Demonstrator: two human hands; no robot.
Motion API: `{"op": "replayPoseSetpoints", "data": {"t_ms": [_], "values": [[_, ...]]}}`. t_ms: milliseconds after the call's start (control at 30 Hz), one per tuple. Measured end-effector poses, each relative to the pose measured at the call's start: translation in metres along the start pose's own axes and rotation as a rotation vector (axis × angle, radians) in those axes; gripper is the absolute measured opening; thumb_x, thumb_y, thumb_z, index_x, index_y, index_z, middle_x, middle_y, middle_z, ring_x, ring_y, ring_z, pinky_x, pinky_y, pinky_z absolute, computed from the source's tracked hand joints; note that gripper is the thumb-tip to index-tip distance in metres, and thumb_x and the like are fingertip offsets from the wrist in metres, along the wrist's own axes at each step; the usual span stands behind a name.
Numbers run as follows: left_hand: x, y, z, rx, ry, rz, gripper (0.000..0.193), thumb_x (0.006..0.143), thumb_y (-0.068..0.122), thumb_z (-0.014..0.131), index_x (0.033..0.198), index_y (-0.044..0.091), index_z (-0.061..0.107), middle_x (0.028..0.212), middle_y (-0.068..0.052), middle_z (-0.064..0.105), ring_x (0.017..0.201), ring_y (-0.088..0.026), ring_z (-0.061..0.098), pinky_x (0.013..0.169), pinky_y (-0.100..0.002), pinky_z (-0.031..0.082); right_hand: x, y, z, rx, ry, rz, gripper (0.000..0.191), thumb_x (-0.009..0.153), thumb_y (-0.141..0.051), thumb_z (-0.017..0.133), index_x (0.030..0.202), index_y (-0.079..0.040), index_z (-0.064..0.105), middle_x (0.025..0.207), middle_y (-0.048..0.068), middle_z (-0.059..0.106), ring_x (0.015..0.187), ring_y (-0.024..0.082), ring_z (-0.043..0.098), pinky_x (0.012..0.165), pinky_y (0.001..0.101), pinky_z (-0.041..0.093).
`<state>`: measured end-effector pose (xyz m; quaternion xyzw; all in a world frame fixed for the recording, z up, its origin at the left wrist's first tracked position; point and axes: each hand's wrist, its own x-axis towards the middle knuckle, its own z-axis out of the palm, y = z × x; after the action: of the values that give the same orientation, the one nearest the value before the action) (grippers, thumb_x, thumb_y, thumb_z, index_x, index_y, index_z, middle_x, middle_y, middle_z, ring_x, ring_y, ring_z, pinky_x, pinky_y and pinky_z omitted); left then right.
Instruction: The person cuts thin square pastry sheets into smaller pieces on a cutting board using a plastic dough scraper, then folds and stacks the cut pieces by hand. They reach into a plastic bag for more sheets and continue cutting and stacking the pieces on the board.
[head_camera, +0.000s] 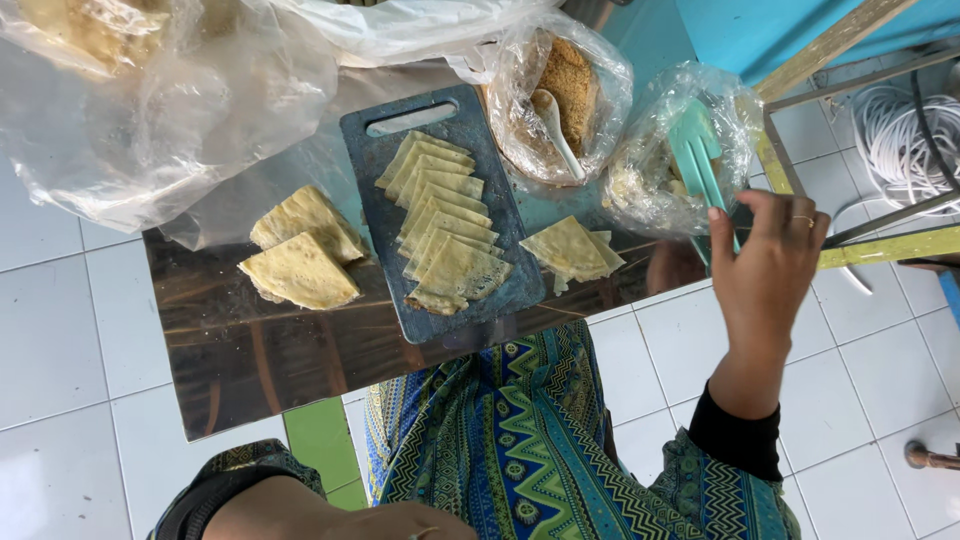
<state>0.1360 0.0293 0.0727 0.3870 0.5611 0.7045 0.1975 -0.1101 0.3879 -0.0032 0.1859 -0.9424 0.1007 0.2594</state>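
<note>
White floor tiles surround a reflective metal table (250, 350). Upper left: clear plastic bags (150, 110). Two folded yellow crepes (300, 250) lie left of a dark cutting board (375, 200) stacked with overlapping crepe pieces (445, 220). One more folded crepe (570, 248) just right of board. Upper centre: bag of brown crumbs (570, 80) with a white spoon. Right hand (765, 265), fingers grasping a teal utensil (700, 160) inside the filling bag (650, 170). Left hand (400, 520) at bottom edge, fingers not visible, cannot tell.

Pale yellow folded crepes (447, 221) on dark slate-blue cutting board (371, 200); turquoise tongs (700, 160); green-blue zigzag-patterned garment (520, 440); white floor tiles (60, 330)
</note>
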Motion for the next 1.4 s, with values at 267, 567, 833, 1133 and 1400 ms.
{"op": "replayPoseSetpoints", "data": {"t_ms": [267,567,833,1133,1400], "values": [[0.086,0.017,-0.036,0.776,0.299,0.027,0.037,0.108,0.034,0.058,0.132,0.006,0.061,0.130,-0.012,0.065,0.121,-0.027,0.067,0.101,-0.042,0.056,-0.013,0.023,0.002,0.254,-0.101,0.295,0.019,0.107,-0.019,0.079,0.109,-0.004,0.068,0.101,0.008,0.075,0.087,0.024,0.072,0.079,0.0349,0.055],[0.203,-0.136,-0.092,1.431,0.113,-0.177,0.078,0.092,0.044,0.061,0.151,0.000,0.036,0.158,-0.021,0.040,0.148,-0.037,0.035,0.119,-0.052,0.027,-0.025,0.041,-0.041,0.036,0.058,-0.021,0.014,0.115,-0.006,0.072,0.128,-0.009,0.075,0.105,0.008,0.074,0.084,0.020,0.070,0.073,0.0285,0.054],[0.228,-0.174,-0.084,1.629,-0.018,-0.255,0.083,0.091,0.050,0.061,0.150,-0.005,0.039,0.152,-0.024,0.046,0.146,-0.038,0.037,0.121,-0.054,0.021,-0.040,0.052,-0.065,-0.128,0.027,-0.058,0.017,0.109,-0.011,0.076,0.125,-0.015,0.081,0.097,0.002,0.073,0.072,0.016,0.065,0.061,0.0259,0.047],[0.225,-0.170,-0.079,1.713,-0.050,-0.216,0.074,0.094,0.044,0.057,0.147,-0.006,0.043,0.151,-0.024,0.049,0.144,-0.039,0.041,0.119,-0.053,0.023,-0.042,0.065,-0.059,-0.089,0.055,-0.078,0.020,0.109,-0.007,0.082,0.127,-0.016,0.081,0.097,0.000,0.073,0.073,0.013,0.065,0.063,0.0239,0.048],[0.225,-0.170,-0.076,1.688,-0.047,-0.255,0.078,0.092,0.047,0.057,0.147,-0.006,0.044,0.151,-0.024,0.048,0.145,-0.039,0.039,0.119,-0.053,0.023,-0.017,0.044,-0.059,-0.159,-0.011,-0.171,0.019,0.110,-0.008,0.079,0.128,-0.014,0.081,0.099,0.000,0.072,0.071,0.013,0.064,0.060,0.0248,0.046]]}}
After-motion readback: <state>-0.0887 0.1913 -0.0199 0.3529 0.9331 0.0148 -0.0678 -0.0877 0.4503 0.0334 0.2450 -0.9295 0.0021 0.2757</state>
